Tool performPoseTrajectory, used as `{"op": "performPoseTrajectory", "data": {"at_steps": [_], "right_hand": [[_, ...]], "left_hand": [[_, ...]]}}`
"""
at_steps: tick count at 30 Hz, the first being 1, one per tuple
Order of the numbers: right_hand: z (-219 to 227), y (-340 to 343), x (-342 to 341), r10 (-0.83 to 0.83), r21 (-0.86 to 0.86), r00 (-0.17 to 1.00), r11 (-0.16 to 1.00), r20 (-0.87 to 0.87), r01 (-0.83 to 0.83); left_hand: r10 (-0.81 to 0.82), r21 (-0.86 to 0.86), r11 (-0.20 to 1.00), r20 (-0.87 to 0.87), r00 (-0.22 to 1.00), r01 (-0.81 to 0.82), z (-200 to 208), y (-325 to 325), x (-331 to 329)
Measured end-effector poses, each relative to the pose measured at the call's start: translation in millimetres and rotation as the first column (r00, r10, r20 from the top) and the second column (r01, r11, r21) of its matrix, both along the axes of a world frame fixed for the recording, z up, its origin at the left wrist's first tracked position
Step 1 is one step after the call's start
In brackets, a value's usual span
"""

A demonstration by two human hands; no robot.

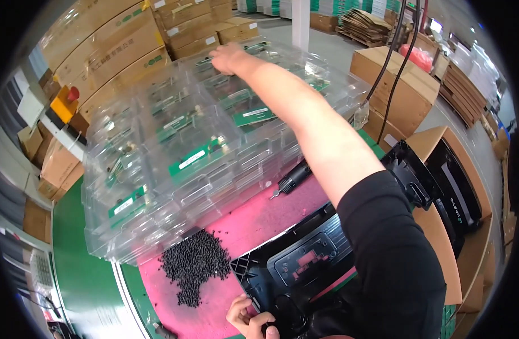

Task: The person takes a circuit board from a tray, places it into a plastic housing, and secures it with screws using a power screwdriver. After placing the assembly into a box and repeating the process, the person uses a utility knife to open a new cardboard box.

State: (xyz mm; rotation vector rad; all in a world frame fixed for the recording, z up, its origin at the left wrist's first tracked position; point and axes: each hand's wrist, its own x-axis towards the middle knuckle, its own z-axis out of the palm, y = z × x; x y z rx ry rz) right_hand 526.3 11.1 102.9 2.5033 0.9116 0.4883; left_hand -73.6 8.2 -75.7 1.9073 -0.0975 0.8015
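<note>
My right arm stretches across a stack of clear plastic trays (pixel 214 183). At the trays' far side is my right hand (pixel 228 58), its fingers bent down beside a green circuit board; what they hold, if anything, is hidden. More green circuit boards, such as one near the front (pixel 197 158), lie in the top tray's compartments. Close to me, my left hand (pixel 251 319) is loosely curled with fingers apart and nothing visible in it. It is beside the corner of a black plastic housing (pixel 305 260) with a recessed panel, which my right sleeve partly covers.
A pile of small black screws (pixel 194 265) lies on the pink mat (pixel 158 288). A black power screwdriver (pixel 293 179) rests against the trays' right side. An open carton (pixel 480 254) holds black housings at right, below hanging cables (pixel 392 73). Cardboard boxes (pixel 107 51) stand behind.
</note>
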Motion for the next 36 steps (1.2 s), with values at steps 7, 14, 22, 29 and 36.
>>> {"op": "performPoseTrajectory", "data": {"at_steps": [7, 14, 22, 29, 36], "right_hand": [[12, -17, -22, 0.071, 0.005, 0.997, 0.997, 0.004, -0.071], [41, -70, -130, 0.503, 0.300, 0.829, 0.774, 0.243, -0.557], [2, -154, -352, 0.961, 0.839, 0.269, 0.091, 0.067, -0.536], [-39, -213, -431, 0.976, 0.960, 0.106, 0.162, -0.190, 0.229], [-63, -251, -403, 0.809, 0.948, 0.495, 0.259, -0.317, 0.183]], "left_hand": [[-0.002, -0.017, 1.000, -0.021, 1.000, 0.001, 6, -3, 5], [0.035, -0.192, 0.980, -0.075, 0.997, -0.049, 2, -13, 3], [0.267, -0.038, 0.964, 0.168, 0.949, -0.264, 55, 1, 37], [-0.142, -0.282, 0.956, -0.201, 0.969, 0.082, 109, 6, 50], [-0.160, 0.060, 0.974, -0.510, 0.845, 0.221, 122, -7, 77]]}}
